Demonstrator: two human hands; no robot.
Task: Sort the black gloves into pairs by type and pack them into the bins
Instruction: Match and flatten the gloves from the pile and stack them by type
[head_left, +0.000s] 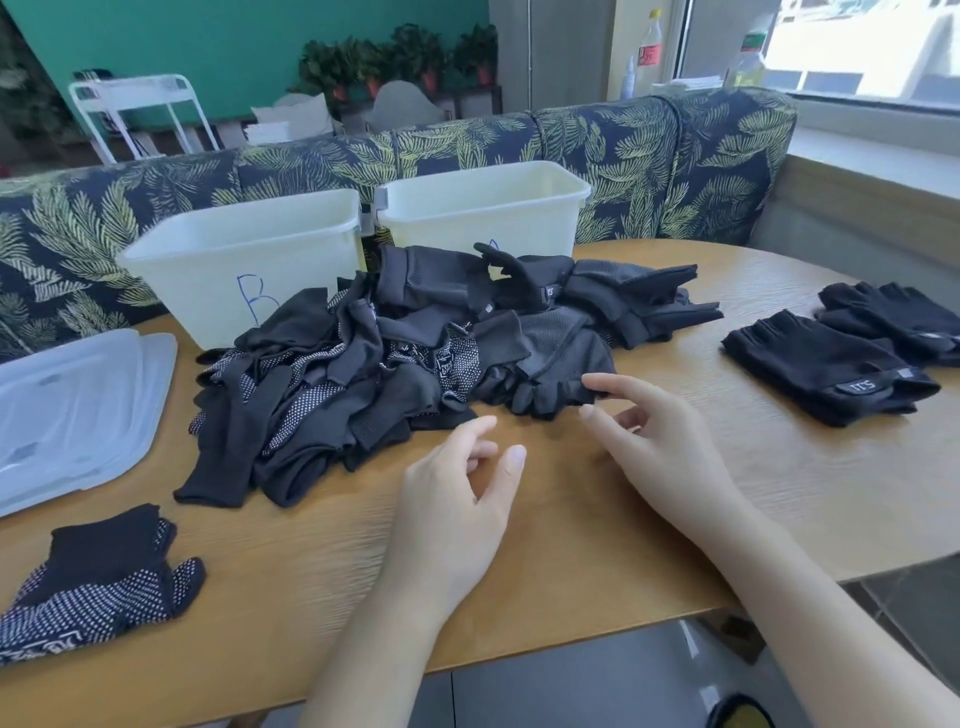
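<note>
- I'm looking down at a wooden table (597, 519) with a big heap of black gloves (415, 353) lying mid-table, running toward its far edge.
- Heap is mixing types: white-dotted grip gloves on its left side, mesh and plain fabric ones on its right.
- My right hand (660, 441) is reaching to the heap's near right edge, index fingertip touching a mesh fingerless glove (550, 374); thumb sitting just below, apart from the index, nothing pinched that I can see.
- My left hand (457, 499) is hovering over bare table just in front of the heap, fingers loosely curled and apart, holding nothing.
- Two white plastic bins are standing at the far edge behind the heap: the left bin (249, 260) showing a blue "B" on its front, the right bin (483, 208) with its mark mostly hidden by gloves.
- Can't tell what's inside either bin from this angle.
- Fingerless gloves (826, 364) with a small wrist tag are lying stacked near the right edge, and a second such stack (893, 317) is sitting just behind, touching it.
- Dotted grip gloves (104, 582) are lying at the near left corner, well apart from the heap.
- Translucent bin lids (78, 410) are resting stacked along the left edge, beside bin B.
- A leaf-print sofa (649, 150) is running behind the table.
</note>
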